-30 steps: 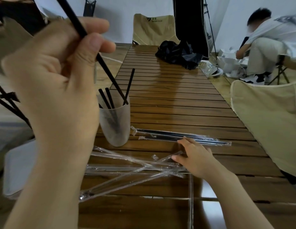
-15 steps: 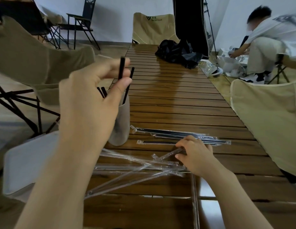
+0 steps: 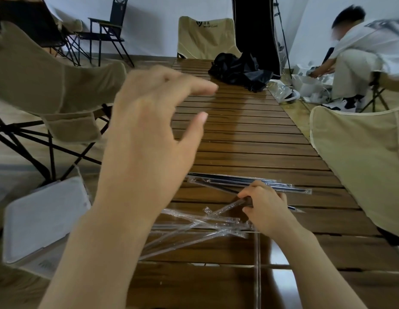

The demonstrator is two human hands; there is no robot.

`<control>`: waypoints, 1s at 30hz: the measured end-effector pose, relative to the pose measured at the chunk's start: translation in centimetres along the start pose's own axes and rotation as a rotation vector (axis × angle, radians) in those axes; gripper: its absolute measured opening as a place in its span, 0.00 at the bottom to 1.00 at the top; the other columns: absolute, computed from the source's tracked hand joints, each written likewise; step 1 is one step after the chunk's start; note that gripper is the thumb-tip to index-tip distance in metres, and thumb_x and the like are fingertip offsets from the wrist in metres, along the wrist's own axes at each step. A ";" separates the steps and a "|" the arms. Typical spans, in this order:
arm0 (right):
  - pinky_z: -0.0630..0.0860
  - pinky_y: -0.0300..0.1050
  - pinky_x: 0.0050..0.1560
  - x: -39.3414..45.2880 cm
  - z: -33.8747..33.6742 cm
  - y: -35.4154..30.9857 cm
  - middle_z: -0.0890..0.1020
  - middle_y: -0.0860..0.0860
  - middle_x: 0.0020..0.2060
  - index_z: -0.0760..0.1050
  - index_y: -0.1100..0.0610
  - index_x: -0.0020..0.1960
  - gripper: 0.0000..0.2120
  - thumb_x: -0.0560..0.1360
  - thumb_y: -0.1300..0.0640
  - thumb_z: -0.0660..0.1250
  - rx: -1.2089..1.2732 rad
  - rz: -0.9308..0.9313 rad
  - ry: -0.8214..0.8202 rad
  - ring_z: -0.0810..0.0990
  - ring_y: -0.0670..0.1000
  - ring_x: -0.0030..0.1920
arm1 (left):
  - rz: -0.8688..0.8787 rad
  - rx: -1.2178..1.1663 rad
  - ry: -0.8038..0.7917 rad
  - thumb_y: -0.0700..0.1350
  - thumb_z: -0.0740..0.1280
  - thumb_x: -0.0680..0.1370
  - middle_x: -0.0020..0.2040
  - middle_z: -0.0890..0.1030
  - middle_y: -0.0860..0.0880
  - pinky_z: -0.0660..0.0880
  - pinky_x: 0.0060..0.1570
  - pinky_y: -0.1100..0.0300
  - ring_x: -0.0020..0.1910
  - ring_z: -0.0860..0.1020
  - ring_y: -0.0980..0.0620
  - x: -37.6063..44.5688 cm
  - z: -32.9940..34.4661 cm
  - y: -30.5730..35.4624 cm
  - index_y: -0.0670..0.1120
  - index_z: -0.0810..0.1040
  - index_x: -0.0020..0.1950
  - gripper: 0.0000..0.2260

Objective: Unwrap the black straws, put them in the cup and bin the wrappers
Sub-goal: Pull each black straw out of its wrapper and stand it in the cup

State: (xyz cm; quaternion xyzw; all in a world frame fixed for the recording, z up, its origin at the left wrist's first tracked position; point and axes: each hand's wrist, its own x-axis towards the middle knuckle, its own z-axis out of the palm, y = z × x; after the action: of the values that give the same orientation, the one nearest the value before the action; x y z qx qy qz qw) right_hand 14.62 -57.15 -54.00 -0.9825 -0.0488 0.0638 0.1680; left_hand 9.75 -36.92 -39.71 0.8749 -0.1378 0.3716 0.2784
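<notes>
My left hand (image 3: 149,134) is raised over the wooden slat table (image 3: 249,141), fingers spread and holding nothing. It blocks my view of the cup and the black straws in it. My right hand (image 3: 266,208) rests on the table with its fingers curled round a wrapped black straw (image 3: 218,188) that lies slanted. Two or three more wrapped black straws (image 3: 290,188) lie side by side just beyond that hand. A loose pile of empty clear wrappers (image 3: 194,226) is spread in front of me, left of my right hand.
A grey-white bin (image 3: 42,219) sits low at the table's left edge. Tan folding chairs stand on the left (image 3: 49,85), right (image 3: 361,163) and far end (image 3: 205,36). A black bag (image 3: 238,70) lies at the far end. A person crouches at the back right.
My left hand has let go of the black straw it was lowering into the cup and now hangs open. My right hand has closed on a wrapped straw and slanted it.
</notes>
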 end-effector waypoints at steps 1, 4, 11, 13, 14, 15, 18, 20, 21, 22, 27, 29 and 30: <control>0.60 0.55 0.67 0.1 0.0 0.0 0.71 0.45 0.55 0.76 0.45 0.59 0.14 0.76 0.59 0.65 0.004 0.003 0.008 0.70 0.49 0.60 | 0.040 -0.027 -0.060 0.47 0.68 0.76 0.54 0.77 0.58 0.68 0.60 0.59 0.58 0.73 0.58 0.0 0.1 0.4 0.54 0.77 0.62 0.14; 0.61 0.55 0.67 0.1 0.0 -0.2 0.71 0.46 0.54 0.76 0.46 0.58 0.14 0.76 0.60 0.65 0.002 0.018 0.023 0.72 0.49 0.59 | 0.069 -0.129 -0.449 0.49 0.64 0.75 0.48 0.79 0.61 0.73 0.56 0.65 0.50 0.76 0.64 -0.1 0.6 1.8 0.58 0.78 0.57 0.12; 0.66 0.55 0.62 0.3 -0.1 0.1 0.70 0.45 0.48 0.78 0.43 0.49 0.12 0.74 0.60 0.66 0.000 0.029 0.006 0.70 0.47 0.53 | -0.185 -0.025 -1.389 0.51 0.71 0.75 0.53 0.81 0.47 0.78 0.56 0.50 0.53 0.79 0.49 -5.6 8.1 3.8 0.46 0.80 0.58 0.15; 0.67 0.55 0.63 0.4 -0.2 0.2 0.69 0.45 0.49 0.78 0.43 0.51 0.14 0.74 0.61 0.65 -0.015 0.067 -0.007 0.70 0.48 0.53 | -0.159 0.078 -1.394 0.53 0.71 0.75 0.56 0.79 0.43 0.76 0.57 0.49 0.56 0.78 0.44 -6.7 9.6 4.2 0.43 0.76 0.62 0.20; 0.69 0.54 0.62 0.4 -0.3 0.3 0.69 0.45 0.49 0.78 0.43 0.52 0.14 0.74 0.62 0.65 -0.014 0.075 0.000 0.71 0.48 0.53 | -0.140 0.163 -1.384 0.53 0.71 0.75 0.59 0.77 0.42 0.73 0.56 0.48 0.58 0.77 0.42 -7.1 10.2 4.4 0.42 0.73 0.64 0.24; 0.70 0.54 0.61 0.4 -0.3 0.3 0.69 0.45 0.49 0.78 0.43 0.52 0.15 0.74 0.62 0.64 0.000 0.083 0.008 0.72 0.49 0.54 | -0.140 0.240 -1.382 0.54 0.71 0.75 0.61 0.76 0.41 0.72 0.58 0.47 0.61 0.75 0.40 -7.5 10.8 4.6 0.41 0.71 0.67 0.26; 0.74 0.56 0.59 0.3 -0.6 0.5 0.70 0.44 0.50 0.80 0.43 0.51 0.16 0.74 0.64 0.66 0.065 0.097 0.022 0.74 0.50 0.55 | -0.249 0.310 -1.373 0.50 0.68 0.78 0.67 0.73 0.40 0.67 0.64 0.45 0.66 0.72 0.40 -8.7 12.2 4.7 0.41 0.64 0.72 0.27; 0.74 0.56 0.59 0.2 -0.6 0.6 0.71 0.44 0.51 0.79 0.43 0.52 0.16 0.73 0.64 0.66 0.071 0.095 0.008 0.75 0.51 0.56 | -0.306 0.300 -1.349 0.49 0.70 0.76 0.68 0.71 0.40 0.67 0.64 0.44 0.66 0.71 0.40 -9.1 12.4 4.4 0.42 0.61 0.74 0.31; 0.74 0.55 0.59 0.2 -0.6 0.7 0.72 0.45 0.52 0.79 0.43 0.52 0.16 0.73 0.64 0.66 0.069 0.095 0.001 0.75 0.51 0.56 | -0.315 0.296 -1.336 0.49 0.71 0.75 0.68 0.71 0.40 0.69 0.62 0.45 0.65 0.72 0.40 -9.1 12.3 4.3 0.43 0.61 0.74 0.31; 0.74 0.55 0.59 0.3 -0.6 0.7 0.73 0.46 0.54 0.79 0.43 0.52 0.17 0.73 0.64 0.66 0.065 0.099 -0.005 0.75 0.51 0.57 | -0.320 0.291 -1.313 0.47 0.71 0.76 0.66 0.73 0.41 0.71 0.59 0.46 0.63 0.74 0.41 -9.0 12.2 4.1 0.44 0.62 0.72 0.29; 0.74 0.55 0.59 0.5 -0.6 0.9 0.77 0.48 0.53 0.78 0.43 0.49 0.18 0.74 0.67 0.64 0.036 0.113 -0.028 0.77 0.52 0.55 | -0.317 0.255 -1.222 0.41 0.69 0.77 0.57 0.78 0.44 0.74 0.54 0.49 0.56 0.78 0.44 -9.0 11.9 3.2 0.46 0.69 0.64 0.18; 0.75 0.54 0.58 0.9 -0.6 1.0 0.78 0.47 0.49 0.75 0.42 0.40 0.19 0.73 0.67 0.64 0.026 0.116 -0.040 0.78 0.51 0.51 | -0.308 0.244 -1.211 0.39 0.68 0.77 0.57 0.78 0.44 0.75 0.54 0.49 0.56 0.78 0.44 -9.0 11.8 3.1 0.46 0.69 0.64 0.18; 0.75 0.54 0.58 1.0 -0.7 1.1 0.78 0.47 0.46 0.74 0.42 0.36 0.19 0.73 0.67 0.64 0.009 0.123 -0.058 0.78 0.50 0.47 | -0.298 0.251 -1.198 0.39 0.67 0.77 0.58 0.78 0.43 0.75 0.53 0.50 0.56 0.77 0.44 -9.0 11.7 3.0 0.46 0.69 0.64 0.17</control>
State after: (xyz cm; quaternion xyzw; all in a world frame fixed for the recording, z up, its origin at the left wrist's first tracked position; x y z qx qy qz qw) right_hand 15.82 -58.31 -53.82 -0.9806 0.0071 0.1028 0.1667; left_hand 8.90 -45.93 -51.71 0.9670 -0.1019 -0.2122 0.0970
